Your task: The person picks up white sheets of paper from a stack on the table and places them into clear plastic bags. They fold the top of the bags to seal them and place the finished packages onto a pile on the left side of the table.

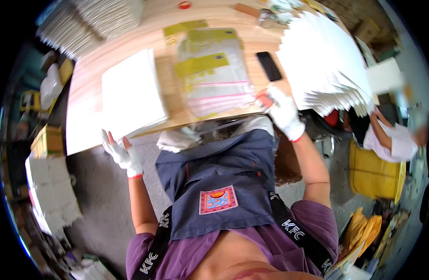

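Observation:
My left hand [119,154], in a white glove with bare fingertips, hovers off the table's front edge. Its fingers are apart and it holds nothing. Just beyond it lies a stack of white sheets [133,91]. My right hand [283,112], gloved the same way, is at the front edge beside a pile of clear plastic bags [217,86] with yellow-green printed bands and pink strips. Its bare fingertips are bent together near the pile's right corner; whatever is between them is too small to make out.
A black phone [269,66] lies right of the bags. Fanned white sheets [326,65] fill the table's right side; stacked sheets [91,23] stand at the far left. A red tape roll [184,5] sits at the back. Another person [392,140] works at the right, by a yellow sack [378,172].

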Motion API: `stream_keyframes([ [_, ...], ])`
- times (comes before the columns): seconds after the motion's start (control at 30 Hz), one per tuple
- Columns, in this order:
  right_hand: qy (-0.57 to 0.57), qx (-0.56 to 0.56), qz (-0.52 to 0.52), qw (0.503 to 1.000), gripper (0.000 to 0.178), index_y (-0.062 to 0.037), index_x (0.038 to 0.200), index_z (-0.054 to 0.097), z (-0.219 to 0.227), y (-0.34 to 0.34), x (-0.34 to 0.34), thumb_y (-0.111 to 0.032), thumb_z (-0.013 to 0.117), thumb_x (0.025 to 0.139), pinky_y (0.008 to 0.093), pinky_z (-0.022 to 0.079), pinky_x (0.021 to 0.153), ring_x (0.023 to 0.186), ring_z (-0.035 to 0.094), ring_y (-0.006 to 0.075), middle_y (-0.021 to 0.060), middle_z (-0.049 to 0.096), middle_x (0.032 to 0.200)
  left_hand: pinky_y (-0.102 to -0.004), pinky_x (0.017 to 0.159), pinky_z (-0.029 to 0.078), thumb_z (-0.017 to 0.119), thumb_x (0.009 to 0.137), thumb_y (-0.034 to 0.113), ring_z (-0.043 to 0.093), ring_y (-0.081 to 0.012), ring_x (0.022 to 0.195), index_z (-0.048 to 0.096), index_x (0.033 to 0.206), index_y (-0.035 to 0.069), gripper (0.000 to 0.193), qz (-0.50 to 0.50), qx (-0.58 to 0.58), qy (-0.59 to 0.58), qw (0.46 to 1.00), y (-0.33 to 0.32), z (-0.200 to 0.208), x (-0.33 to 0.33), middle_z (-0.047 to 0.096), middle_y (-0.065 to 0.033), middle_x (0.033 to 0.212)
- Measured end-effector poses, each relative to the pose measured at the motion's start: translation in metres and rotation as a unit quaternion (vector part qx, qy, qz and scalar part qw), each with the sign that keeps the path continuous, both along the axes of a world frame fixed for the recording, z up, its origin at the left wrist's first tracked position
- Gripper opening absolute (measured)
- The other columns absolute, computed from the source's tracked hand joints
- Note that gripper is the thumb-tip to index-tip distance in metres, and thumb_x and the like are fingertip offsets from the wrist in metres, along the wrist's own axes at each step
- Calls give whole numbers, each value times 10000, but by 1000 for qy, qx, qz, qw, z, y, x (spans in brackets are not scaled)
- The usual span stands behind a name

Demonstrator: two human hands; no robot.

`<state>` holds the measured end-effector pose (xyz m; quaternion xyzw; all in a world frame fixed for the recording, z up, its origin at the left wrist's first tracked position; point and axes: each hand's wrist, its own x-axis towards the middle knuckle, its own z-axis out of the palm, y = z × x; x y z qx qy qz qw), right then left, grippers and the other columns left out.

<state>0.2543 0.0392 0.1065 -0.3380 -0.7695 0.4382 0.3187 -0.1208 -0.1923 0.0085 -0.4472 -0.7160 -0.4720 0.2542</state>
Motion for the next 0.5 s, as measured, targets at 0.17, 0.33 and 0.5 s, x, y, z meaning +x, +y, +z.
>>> stream_keyframes([
  [0.17,-117,430,-327,833,124,-83,923,658,98,49,99,-186,639,856,290,499,701,773,643,213,71,666,829,-521,1062,320,686,687,28,375,-407,1291,561,1216,85,546,-259,-139,63,954,41,-11,98,453,-172,1358],
  [0.33,-366,472,-243,764,251,-147,1033,644,124,97,154,-313,555,866,344,485,768,854,622,260,45,665,890,-548,1096,219,722,703,209,339,-401,1289,575,1175,67,514,-295,-313,87,899,113,-19,145,457,-156,1347],
  [0.5,-372,462,-188,783,271,-154,1026,656,116,115,167,-322,565,833,367,480,794,882,606,303,58,661,906,-547,1094,196,641,768,340,326,-388,1292,561,1201,62,521,-248,-417,152,861,182,-19,140,437,-161,1357],
])
